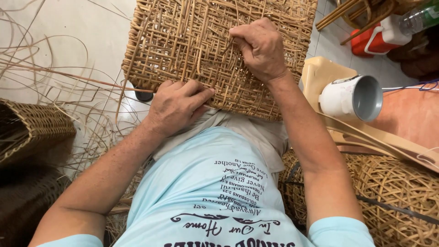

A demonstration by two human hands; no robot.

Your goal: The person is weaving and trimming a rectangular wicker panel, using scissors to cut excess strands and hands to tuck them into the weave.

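- A woven rattan panel [201, 50] is propped on the person's lap, just above the light-blue shirt [215, 192]; open, irregular lattice, top edge out of frame.
- A thin rattan strand [227, 45] is pinched by the right hand [261, 48] at the panel's upper middle; fingertips closed on it, thumb side tucked to the weave.
- The left hand [176, 106] is pressed against the panel's lower-left edge, fingers curled over the rim, nothing separate held; it appears to serve as a brace.
- Loose rattan strips [55, 77] are scattered on the floor [91, 27] left of the panel, some long and bowed.
- A darker woven basket [32, 128] sits further left of the panel, only partly seen.
- A white mug [352, 97] lies on its side on a beige plastic chair [329, 73] just right of the panel.
- A red and white jug [382, 36] and a clear bottle [418, 18] stand well apart, up-right of the panel.
- More light wicker work [398, 196] is seen below-right of the panel, crossed by a dark strap.
- Risks, judged:
- Strand could kink or snap if pulled at a sharp angle through a tight gap.
- Panel could be twisted off the lap if the left-hand brace is eased during a pull.
- Wrong gap could be threaded; the lattice is dense and irregular.
- Mug could be knocked off by the right elbow; it is near and already tipped.
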